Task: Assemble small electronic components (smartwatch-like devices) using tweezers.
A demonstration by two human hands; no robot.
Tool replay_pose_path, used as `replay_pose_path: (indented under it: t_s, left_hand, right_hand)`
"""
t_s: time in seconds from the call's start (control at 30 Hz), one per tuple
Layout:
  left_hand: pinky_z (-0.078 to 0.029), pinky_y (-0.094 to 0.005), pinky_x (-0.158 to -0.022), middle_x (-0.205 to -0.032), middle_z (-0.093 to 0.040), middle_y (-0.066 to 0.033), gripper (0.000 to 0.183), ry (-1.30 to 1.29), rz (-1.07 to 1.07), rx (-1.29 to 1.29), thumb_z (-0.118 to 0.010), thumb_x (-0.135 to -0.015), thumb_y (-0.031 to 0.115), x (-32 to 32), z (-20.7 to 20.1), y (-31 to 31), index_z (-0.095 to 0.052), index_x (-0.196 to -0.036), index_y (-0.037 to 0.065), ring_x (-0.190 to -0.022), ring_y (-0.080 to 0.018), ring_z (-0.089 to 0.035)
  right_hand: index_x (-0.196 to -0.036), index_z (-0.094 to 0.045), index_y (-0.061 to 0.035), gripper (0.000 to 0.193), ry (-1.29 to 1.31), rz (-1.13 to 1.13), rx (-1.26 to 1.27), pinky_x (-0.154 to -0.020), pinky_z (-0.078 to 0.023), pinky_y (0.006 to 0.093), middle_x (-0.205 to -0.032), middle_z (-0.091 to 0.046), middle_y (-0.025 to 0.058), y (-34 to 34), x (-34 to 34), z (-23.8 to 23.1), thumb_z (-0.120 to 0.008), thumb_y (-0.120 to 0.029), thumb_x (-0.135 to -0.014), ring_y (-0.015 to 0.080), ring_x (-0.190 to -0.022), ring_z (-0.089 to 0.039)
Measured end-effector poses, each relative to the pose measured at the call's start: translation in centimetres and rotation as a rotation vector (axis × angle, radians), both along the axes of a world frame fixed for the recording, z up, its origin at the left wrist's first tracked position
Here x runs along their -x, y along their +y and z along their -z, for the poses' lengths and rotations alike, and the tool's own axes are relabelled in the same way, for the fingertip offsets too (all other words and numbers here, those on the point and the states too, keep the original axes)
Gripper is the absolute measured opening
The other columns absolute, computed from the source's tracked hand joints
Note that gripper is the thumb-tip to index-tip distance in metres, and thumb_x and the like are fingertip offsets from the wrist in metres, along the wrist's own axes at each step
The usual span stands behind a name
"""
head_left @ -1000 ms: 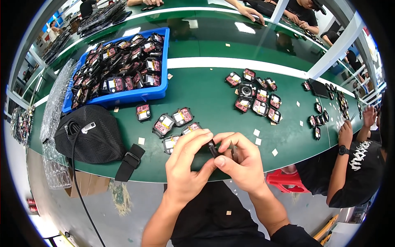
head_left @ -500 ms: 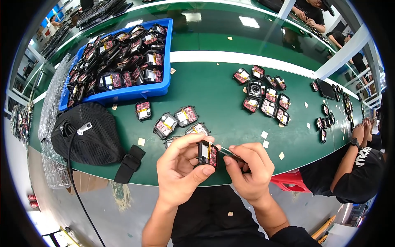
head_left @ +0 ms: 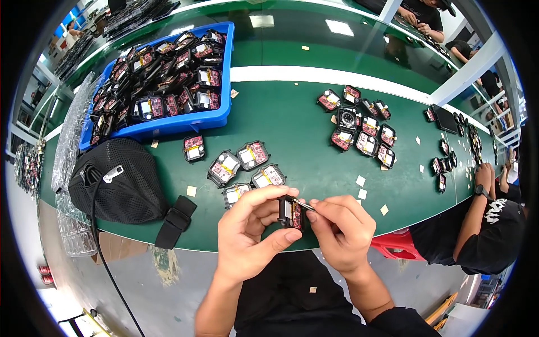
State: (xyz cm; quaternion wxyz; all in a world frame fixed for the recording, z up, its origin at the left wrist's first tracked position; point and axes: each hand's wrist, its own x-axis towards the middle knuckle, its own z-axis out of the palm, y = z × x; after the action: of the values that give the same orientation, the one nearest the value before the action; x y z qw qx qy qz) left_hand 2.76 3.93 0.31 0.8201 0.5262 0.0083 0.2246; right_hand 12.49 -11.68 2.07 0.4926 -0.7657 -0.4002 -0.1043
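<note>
Between the thumb and fingers of my left hand (head_left: 245, 242) is an open black watch case (head_left: 290, 214), tilted up on edge, its pinkish-red circuit board and a pale part showing. My right hand (head_left: 345, 235) is closed in a pinch on a slim metal tool that looks like tweezers (head_left: 305, 204). Its tip meets the upper edge of the case; my fingers cover its far end. Just beyond my left hand, several similar open cases lie on the green table, among them one watch case (head_left: 268, 176) close to my fingertips.
A blue bin (head_left: 229, 84) heaped with watch cases stands at the far left. In front of it are a black mesh pouch (head_left: 115, 177) with a cable and a black strap (head_left: 177, 222). Another cluster of cases (head_left: 366, 144) lies right of centre. A co-worker (head_left: 488, 224) sits at the right.
The watch case has turned more edge-on and shifted slightly right. The tool's tip has moved up to the case's upper edge, and my right hand's grip has shifted a little.
</note>
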Motion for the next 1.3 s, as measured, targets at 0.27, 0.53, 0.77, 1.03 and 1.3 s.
replay_pose_path:
  t_s: [0.27, 0.53, 0.77, 1.03, 1.3]
  left_hand:
    - [-0.058, -0.038, -0.103, -0.138, -0.065, -0.0211, 0.061, -0.024, 0.002, -0.007, -0.082, -0.088, -0.008, 0.27, 0.0, 0.27, -0.055, -0.141, -0.006, -0.121, -0.0253, -0.069]
    - [-0.059, -0.0374, -0.103, -0.141, -0.062, -0.021, 0.06, 0.002, 0.029, 0.041, -0.081, -0.088, -0.008, 0.22, -0.09, 0.32, -0.054, -0.142, -0.007, -0.122, -0.0253, -0.068]
    - [-0.06, -0.038, -0.102, -0.151, -0.05, -0.0195, 0.058, -0.009, -0.015, -0.086, -0.081, -0.089, -0.008, -0.03, -0.11, 0.57, -0.057, -0.142, -0.008, -0.122, -0.027, -0.068]
    - [-0.061, -0.0384, -0.101, -0.15, -0.05, -0.0192, 0.058, 0.028, -0.014, -0.08, -0.08, -0.088, -0.01, 0.27, -0.18, 0.8, -0.057, -0.142, -0.007, -0.12, -0.0272, -0.069]
    - [-0.062, -0.0408, -0.102, -0.15, -0.051, -0.0216, 0.057, 0.019, -0.062, -0.099, -0.079, -0.087, -0.014, 0.16, 0.02, 0.45, -0.057, -0.139, -0.009, -0.124, -0.0308, -0.068]
  right_hand:
    - [-0.101, -0.077, 0.0007, 0.015, 0.167, -0.088, -0.017, -0.053, -0.05, 0.0278, -0.087, -0.071, 0.0085, 0.05, 0.07, -0.29, -0.081, 0.004, -0.087, 0.0136, -0.061, -0.065]
    - [-0.1, -0.077, 0.0005, 0.015, 0.121, -0.053, -0.022, -0.052, -0.049, 0.028, -0.087, -0.071, 0.0084, 0.23, 0.07, -0.15, -0.081, 0.005, -0.086, 0.0132, -0.06, -0.063]
    - [-0.1, -0.077, 0.0006, 0.015, 0.133, -0.056, 0.002, -0.053, -0.05, 0.0283, -0.087, -0.071, 0.0086, 0.05, 0.04, -0.59, -0.081, 0.005, -0.086, 0.014, -0.06, -0.064]
    - [-0.1, -0.077, 0.0009, 0.014, 0.083, -0.029, 0.016, -0.054, -0.052, 0.0296, -0.088, -0.072, 0.0106, 0.47, 0.32, -0.35, -0.081, 0.004, -0.087, 0.0173, -0.063, -0.067]
    - [-0.101, -0.075, 0.0017, 0.015, 0.02, -0.025, 0.028, -0.058, -0.057, 0.033, -0.089, -0.072, 0.0121, 0.75, 0.4, -0.07, -0.079, 0.006, -0.087, 0.0227, -0.068, -0.071]
